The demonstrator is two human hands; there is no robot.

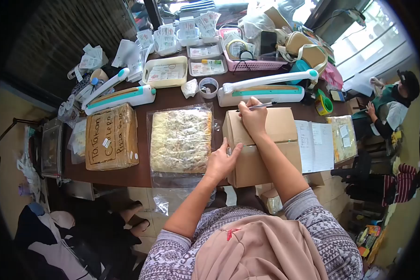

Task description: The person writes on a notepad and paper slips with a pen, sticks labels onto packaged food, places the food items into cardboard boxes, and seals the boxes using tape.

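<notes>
A brown cardboard box [275, 161] sits at the table's front edge before me. My right hand [253, 120] is closed around a pen [261, 106] and rests on the box's top, near its far left part. At the box's left side, my left hand [223, 161] grips the edge, thumb on top and the other fingers partly hidden. Left of that hand lies a large flat pastry-like slab [181, 140] in clear plastic, its loose end hanging over the table edge. To the box's right is an open lined notebook [315, 145] with writing.
A taped box [112, 137] with handwriting stands left. Two white-and-teal sealers [261, 95] lie behind, with a tape roll [208, 87], a cream tray [165, 72] and a pink basket [254, 64]. Another wrapped slab [342, 138] is right. People sit at both sides.
</notes>
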